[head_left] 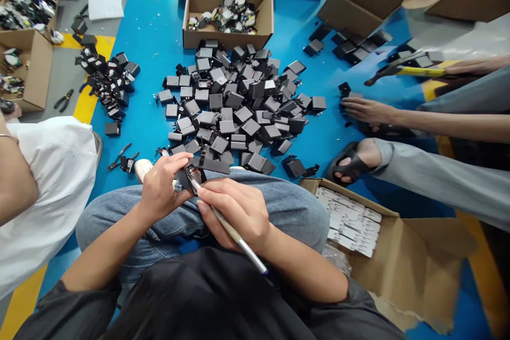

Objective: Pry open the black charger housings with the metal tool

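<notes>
My left hand [161, 183] grips an opened black plastic adapter case [184, 178] above my lap. Pale and metallic parts show inside it, and a flat black panel [215, 166] sticks out to its right. My right hand [243, 210] is closed around a slim silver rod-shaped tool [252, 259] with a blue back end. Its front end reaches into the case, but the shape of the tip is hard to make out. Just beyond my hands lies a large pile of black adapter cases [227, 114] on the blue floor.
A cardboard box [228, 40] of circuit parts stands behind the pile. Pliers [118, 156] and a smaller heap of parts [109, 79] lie left. At right, a co-worker's hand [368, 110] touches a black piece, near a sandaled foot and a box [418, 265] holding white pieces.
</notes>
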Action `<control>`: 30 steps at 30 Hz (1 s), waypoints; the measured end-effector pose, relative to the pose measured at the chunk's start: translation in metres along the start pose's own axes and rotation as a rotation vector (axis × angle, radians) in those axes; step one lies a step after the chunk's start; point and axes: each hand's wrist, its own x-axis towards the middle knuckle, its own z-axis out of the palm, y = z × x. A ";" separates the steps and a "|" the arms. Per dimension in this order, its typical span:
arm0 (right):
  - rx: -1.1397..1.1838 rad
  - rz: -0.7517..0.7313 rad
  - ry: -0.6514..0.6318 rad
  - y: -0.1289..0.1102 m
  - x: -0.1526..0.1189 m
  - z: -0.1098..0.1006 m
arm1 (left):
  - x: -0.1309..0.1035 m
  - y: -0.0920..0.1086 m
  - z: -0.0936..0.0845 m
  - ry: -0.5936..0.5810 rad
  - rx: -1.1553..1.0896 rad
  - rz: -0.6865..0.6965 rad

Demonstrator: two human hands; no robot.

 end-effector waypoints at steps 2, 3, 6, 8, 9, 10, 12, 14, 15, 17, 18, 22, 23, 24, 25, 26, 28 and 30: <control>-0.007 -0.003 -0.005 -0.001 0.001 -0.001 | 0.000 -0.001 -0.001 -0.005 -0.004 0.013; -0.011 -0.001 -0.010 -0.001 0.001 -0.001 | 0.000 -0.001 -0.001 -0.007 -0.005 0.022; -0.024 0.019 -0.029 -0.002 0.000 -0.002 | -0.001 -0.003 -0.001 -0.014 -0.003 0.040; -0.026 0.032 -0.038 -0.002 0.000 -0.002 | -0.001 -0.005 -0.001 -0.019 0.007 0.054; -0.026 0.037 -0.041 -0.002 0.000 -0.002 | -0.001 -0.005 -0.001 -0.022 0.014 0.064; -0.025 0.040 -0.042 -0.002 0.000 -0.002 | -0.001 -0.006 -0.001 -0.026 0.023 0.073; -0.020 0.044 -0.042 -0.002 -0.001 -0.002 | -0.002 -0.008 -0.001 -0.033 0.039 0.087; -0.013 0.051 -0.042 -0.001 -0.001 -0.001 | -0.002 -0.008 -0.001 -0.033 0.052 0.097; -0.007 0.056 -0.045 -0.001 -0.001 0.000 | -0.002 -0.008 -0.002 -0.036 0.056 0.106; 0.007 0.072 -0.053 0.000 -0.001 0.001 | -0.002 -0.008 -0.002 -0.049 0.059 0.126; 0.014 0.081 -0.058 0.001 -0.001 0.001 | -0.003 -0.008 -0.002 -0.055 0.061 0.130; 0.036 0.115 -0.086 0.003 0.000 -0.003 | -0.001 -0.008 -0.003 -0.075 0.088 0.125; 0.044 0.129 -0.092 0.003 0.001 -0.004 | 0.000 -0.008 -0.003 -0.083 0.102 0.130; 0.054 0.147 -0.096 0.003 0.002 -0.006 | 0.002 -0.009 -0.003 -0.092 0.116 0.137; 0.068 0.167 -0.093 0.003 0.002 -0.009 | 0.003 -0.009 -0.003 -0.104 0.128 0.144; 0.088 0.190 -0.087 0.003 0.003 -0.011 | 0.004 -0.009 -0.004 -0.116 0.135 0.148; 0.152 0.242 -0.079 0.003 0.003 -0.015 | 0.006 -0.010 -0.005 -0.133 0.126 0.127; 0.217 0.288 -0.048 0.004 0.002 -0.019 | 0.008 -0.011 -0.006 -0.122 0.088 0.060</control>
